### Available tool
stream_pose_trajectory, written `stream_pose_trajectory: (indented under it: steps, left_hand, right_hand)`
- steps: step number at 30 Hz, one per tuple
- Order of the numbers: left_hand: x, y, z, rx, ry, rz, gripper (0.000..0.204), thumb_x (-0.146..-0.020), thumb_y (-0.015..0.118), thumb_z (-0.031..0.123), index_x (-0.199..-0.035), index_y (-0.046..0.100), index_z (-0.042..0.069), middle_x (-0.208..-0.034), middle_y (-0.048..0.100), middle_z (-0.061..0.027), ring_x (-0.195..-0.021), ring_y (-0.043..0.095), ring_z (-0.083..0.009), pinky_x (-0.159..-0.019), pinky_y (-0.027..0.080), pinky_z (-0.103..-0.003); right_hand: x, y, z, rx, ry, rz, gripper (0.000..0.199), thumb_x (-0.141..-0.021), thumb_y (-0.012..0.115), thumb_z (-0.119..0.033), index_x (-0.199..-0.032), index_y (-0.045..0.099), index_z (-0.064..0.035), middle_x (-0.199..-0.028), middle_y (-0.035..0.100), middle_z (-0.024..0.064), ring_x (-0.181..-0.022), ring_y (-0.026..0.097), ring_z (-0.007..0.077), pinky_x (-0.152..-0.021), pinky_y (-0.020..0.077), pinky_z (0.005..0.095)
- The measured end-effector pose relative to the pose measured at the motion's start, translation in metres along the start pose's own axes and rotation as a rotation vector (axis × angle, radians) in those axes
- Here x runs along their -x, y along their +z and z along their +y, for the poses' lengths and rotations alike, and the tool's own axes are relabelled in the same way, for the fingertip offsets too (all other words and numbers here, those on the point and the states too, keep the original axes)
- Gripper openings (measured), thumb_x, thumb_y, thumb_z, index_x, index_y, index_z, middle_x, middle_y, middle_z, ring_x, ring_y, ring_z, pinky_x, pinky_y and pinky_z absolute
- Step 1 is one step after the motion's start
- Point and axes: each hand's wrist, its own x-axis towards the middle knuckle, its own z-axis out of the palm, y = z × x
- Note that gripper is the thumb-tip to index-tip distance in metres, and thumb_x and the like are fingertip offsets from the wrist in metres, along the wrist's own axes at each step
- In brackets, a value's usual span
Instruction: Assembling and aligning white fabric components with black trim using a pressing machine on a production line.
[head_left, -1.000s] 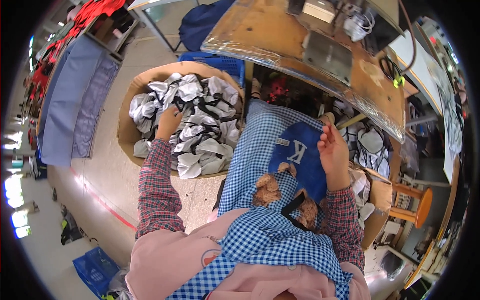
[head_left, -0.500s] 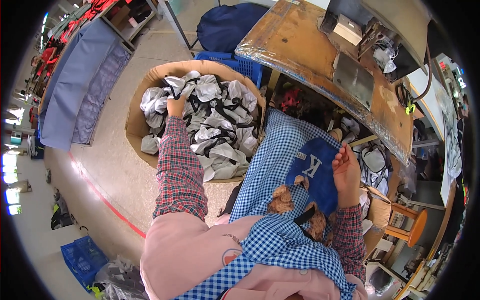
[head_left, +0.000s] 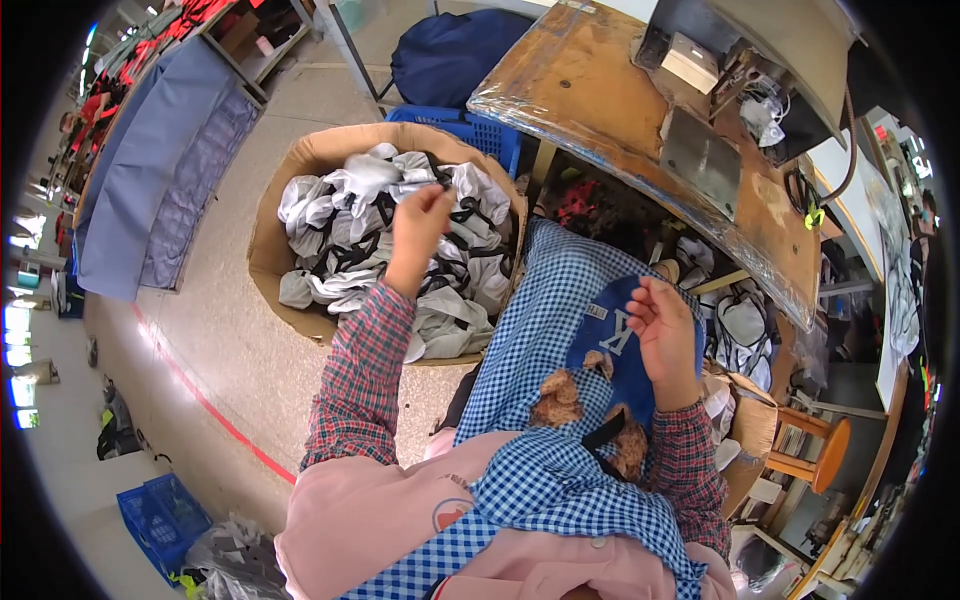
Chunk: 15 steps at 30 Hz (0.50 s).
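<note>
My left hand [head_left: 418, 222] reaches into a round cardboard box [head_left: 275, 260] heaped with white and grey fabric pieces [head_left: 350, 240] with black straps. Its fingers pinch one of those pieces near the top of the pile. My right hand [head_left: 662, 335] rests on my lap over a dark blue cloth piece [head_left: 612, 345] with a white letter on it, fingers curled loosely and touching the cloth. A blue and white checked apron [head_left: 545, 330] covers my knees under that cloth.
A worn wooden worktable [head_left: 640, 110] with a sewing machine [head_left: 740, 60] stands ahead on the right. A blue plastic crate [head_left: 470, 135] and a dark bag [head_left: 455, 55] sit behind the box. More white pieces [head_left: 740, 320] lie under the table; a stool [head_left: 815, 450] is at right.
My left hand has lifted from deep in the pile toward the box's far side, pinching a piece. My right hand has loosened on the blue cloth.
</note>
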Motion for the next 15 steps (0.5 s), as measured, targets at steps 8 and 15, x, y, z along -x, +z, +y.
stream_pose_trajectory:
  steps: [8, 15]
  left_hand:
    - [0.124, 0.097, 0.073, -0.223, 0.474, -0.453, 0.016, -0.089, 0.067, 0.015, -0.097, 0.065, 0.001, -0.078, 0.062, -0.0069, -0.068, 0.061, -0.0197, -0.059, 0.048, -0.029]
    - [0.174, 0.112, 0.106, -0.331, 0.762, -0.921, 0.016, -0.088, 0.066, 0.020, -0.098, 0.066, 0.008, -0.086, 0.062, -0.0077, -0.077, 0.063, -0.0263, -0.066, 0.052, -0.038]
  right_hand:
    - [-0.002, 0.041, 0.000, 0.089, 0.331, -0.391, 0.038, -0.101, 0.058, -0.029, -0.119, 0.061, 0.0044, -0.108, 0.071, 0.0138, -0.097, 0.069, 0.0188, -0.085, 0.0550, 0.0309]
    - [0.000, 0.023, 0.006, 0.271, 0.277, -0.494, 0.031, -0.100, 0.059, -0.025, -0.111, 0.064, 0.0031, -0.066, 0.052, -0.0058, -0.061, 0.049, 0.0052, -0.061, 0.0442, 0.0218]
